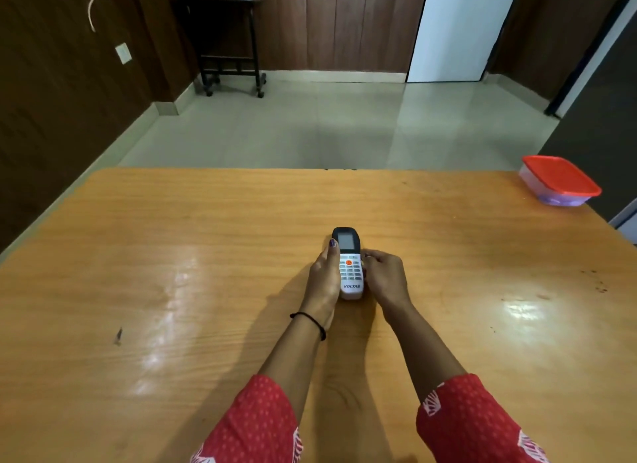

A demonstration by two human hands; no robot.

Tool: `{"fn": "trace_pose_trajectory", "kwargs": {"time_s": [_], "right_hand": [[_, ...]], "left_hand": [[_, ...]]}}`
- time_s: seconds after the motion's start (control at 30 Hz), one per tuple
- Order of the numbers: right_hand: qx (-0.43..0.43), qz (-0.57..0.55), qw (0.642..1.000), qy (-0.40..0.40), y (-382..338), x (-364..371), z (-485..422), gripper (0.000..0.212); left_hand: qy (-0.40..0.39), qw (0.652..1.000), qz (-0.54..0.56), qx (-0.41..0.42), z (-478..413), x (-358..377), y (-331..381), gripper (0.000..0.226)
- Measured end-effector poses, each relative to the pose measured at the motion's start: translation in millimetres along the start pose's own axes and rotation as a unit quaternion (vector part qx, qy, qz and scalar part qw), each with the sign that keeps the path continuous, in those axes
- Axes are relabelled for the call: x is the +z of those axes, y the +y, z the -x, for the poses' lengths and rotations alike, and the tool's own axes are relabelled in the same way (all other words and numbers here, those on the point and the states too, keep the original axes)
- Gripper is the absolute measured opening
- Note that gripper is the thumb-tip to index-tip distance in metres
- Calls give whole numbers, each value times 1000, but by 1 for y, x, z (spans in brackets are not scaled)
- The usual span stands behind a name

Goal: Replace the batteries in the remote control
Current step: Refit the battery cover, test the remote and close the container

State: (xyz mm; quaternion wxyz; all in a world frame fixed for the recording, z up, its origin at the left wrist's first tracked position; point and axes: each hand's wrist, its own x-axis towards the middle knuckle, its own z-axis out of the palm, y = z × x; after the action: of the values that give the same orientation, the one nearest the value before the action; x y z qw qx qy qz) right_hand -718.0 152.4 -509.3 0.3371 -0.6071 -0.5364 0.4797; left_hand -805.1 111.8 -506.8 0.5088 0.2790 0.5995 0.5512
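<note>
- Lying face up in the middle of the surface (172, 256), the remote (349, 269) has its dark screen end pointing far and its white button end near; its underside rests on or just above the wood, I cannot tell which.
- The left grip (324, 276) runs along the remote's left edge with one painted fingertip pressed beside the screen, so it is grasping the remote from that side.
- The right grip (384, 276) is curled against the remote's right edge, level with the buttons, and also grasps it; the fingertips tucked against the casing are hidden.
- The back of the remote, where a battery cover would sit, faces down and is out of sight.
- No batteries, old or new, and no loose cover show anywhere on the surface.
- Judging from that, the remote is in one piece and no swap is under way. Whether the work is not yet begun or already closed up cannot be read from this view.
- If it is the start, everything is left: turn it over, slide the cover off, take the old cells out, fit new ones, close it.
- A box (560, 180) with a red lid sits at the far right corner, well apart from both grips.
- Beyond the surface, a dark trolley (224, 42) stands on the floor by the far wall.
</note>
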Motion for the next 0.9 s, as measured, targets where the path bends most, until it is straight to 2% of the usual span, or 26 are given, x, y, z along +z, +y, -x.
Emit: {"fn": "trace_pose_trajectory", "kwargs": {"time_s": [0.2,0.3,0.5,0.63,0.8,0.9], "right_hand": [[2,-27,1000,-10,8,-2,10,27],[14,-35,999,-12,10,-6,12,38],[-20,-45,999,18,11,-21,18,33],[-50,-47,997,23,10,-27,13,30],[-123,-19,992,20,7,-27,-13,29],[-109,-13,994,12,-10,-30,-25,29]], "left_hand": [[7,1000,15,1,5,0,-2,49],[21,1000,-3,12,8,-2,-1,46],[105,991,-27,74,11,-10,1,28],[111,987,-39,105,7,-7,5,24],[101,975,-107,166,-26,-6,20,22],[99,970,-144,168,-39,0,41,22]]}}
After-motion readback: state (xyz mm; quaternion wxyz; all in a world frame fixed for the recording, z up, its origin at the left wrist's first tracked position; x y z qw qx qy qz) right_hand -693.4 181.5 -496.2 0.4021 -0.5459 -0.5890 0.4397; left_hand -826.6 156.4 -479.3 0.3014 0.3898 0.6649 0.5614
